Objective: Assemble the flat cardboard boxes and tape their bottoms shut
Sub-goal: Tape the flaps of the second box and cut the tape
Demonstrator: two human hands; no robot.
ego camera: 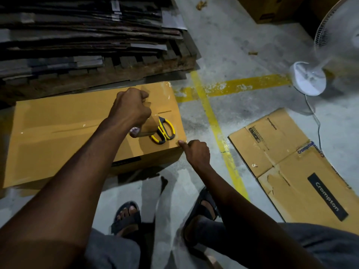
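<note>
fingers of the left hand [132, 109] are curled tight round a roll of clear packing tape [147, 126], held just above the top of the tan assembled cardboard box [58, 133], which stands on the grey concrete floor [223, 45] right in front of the person. the right hand [197, 152] has its fingers folded into a fist with nothing visible inside, while its outstretched thumb presses on the box's near right top edge. glossy clear tape shows along the box's top seam and its far right corner. a pair of yellow-and-black-handled scissors [164, 131] lies on the box top, just beside the roll.

to the right, apart from the box, a flattened tan cardboard carton [287, 164] lies on the floor; it reads "crompton" in pale letters on a black bar, again in blue at the fold, and in small black print near its far edge. its small printed label is too small to read.

a stack of flat cardboard sheets [77, 26] rests on a wooden pallet [147, 67] behind the box. yellow painted lines [213, 117] cross on the floor, and a white pedestal fan [308, 78] stands at the right.
</note>
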